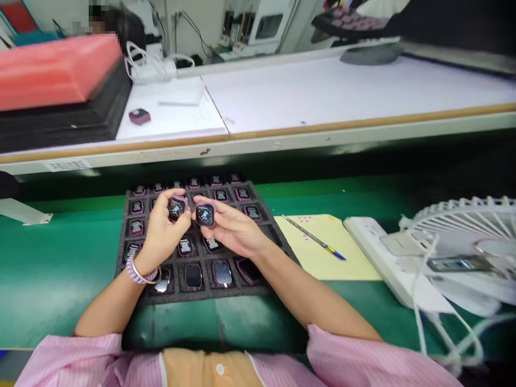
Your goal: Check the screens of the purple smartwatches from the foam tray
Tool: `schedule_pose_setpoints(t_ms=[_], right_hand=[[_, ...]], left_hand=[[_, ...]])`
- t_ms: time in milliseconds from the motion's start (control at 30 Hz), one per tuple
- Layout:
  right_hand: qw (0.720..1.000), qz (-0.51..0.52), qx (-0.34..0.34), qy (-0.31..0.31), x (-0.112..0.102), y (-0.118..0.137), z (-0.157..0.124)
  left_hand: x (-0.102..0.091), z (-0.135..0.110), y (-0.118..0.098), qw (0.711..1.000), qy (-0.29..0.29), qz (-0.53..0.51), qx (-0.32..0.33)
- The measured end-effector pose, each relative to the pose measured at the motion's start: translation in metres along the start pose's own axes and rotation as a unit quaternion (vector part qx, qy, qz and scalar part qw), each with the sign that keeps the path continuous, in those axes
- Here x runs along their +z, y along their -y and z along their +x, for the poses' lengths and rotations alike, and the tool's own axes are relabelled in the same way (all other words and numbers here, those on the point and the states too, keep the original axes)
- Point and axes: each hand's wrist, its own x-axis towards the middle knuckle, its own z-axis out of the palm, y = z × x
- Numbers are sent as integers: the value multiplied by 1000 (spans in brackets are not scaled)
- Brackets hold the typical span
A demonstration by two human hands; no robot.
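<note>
1. The green bench (pixel 60 269) carries a black foam tray (pixel 278 239) right in front of the person; everything below is placed against that tray.
2. Right of the tray lie a yellow sheet (pixel 342 258) with a pen (pixel 312 238) across it, then a white power strip (pixel 379 252), and beyond that a white fan (pixel 463 226), partly cut off by the frame edge.
3. Behind the tray runs a raised white shelf (pixel 322 91) with a lone purple watch body (pixel 139 116) on it; a red foam block (pixel 56 70) sits at its far left, blurred.
4. The tray's pockets hold rows of small watch bodies (pixel 221 272), some screen up, some showing labelled backs.
5. Above the tray's middle, the left hand (pixel 161 234) is curled closed around one watch (pixel 176 208), pinched in its fingertips.
6. The right hand (pixel 234 228) likewise grips a second watch (pixel 205 215), face up, just beside the first.
7. The step looks like checking or comparing two units lifted from the tray; the next move calls for a steady pinch and a free pocket for each.
8. The left wrist and forearm hide several pockets, and the label print is probably too small to read.
</note>
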Motion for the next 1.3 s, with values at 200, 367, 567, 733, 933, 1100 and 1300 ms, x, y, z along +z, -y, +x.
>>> schedule_pose_setpoints(t_ms=[200, 367, 567, 733, 933, 1100, 1300], right_hand=[[995, -27, 21, -88, -9, -1, 6], [993, -27, 14, -113, -9, 5, 4], [993, -65, -12, -97, 2, 14, -5], [991, -102, -32, -84, 5, 18, -6], [987, -134, -44, -81, 3, 17, -6], [987, -132, -43, -86, 2, 16, -5], [993, -97, -28, -63, 1, 16, -5]], left_hand=[[2, 8, -2, 966, 36, -177, -187], [0, 6, -10, 942, 54, -242, -225], [-2, 2, -9, 953, 76, -235, -178], [0, 1, -5, 969, 101, -191, -123], [2, 1, -3, 971, 111, -175, -121], [3, 2, -4, 969, 114, -175, -134], [3, 6, 1, 973, 95, -171, -119]])
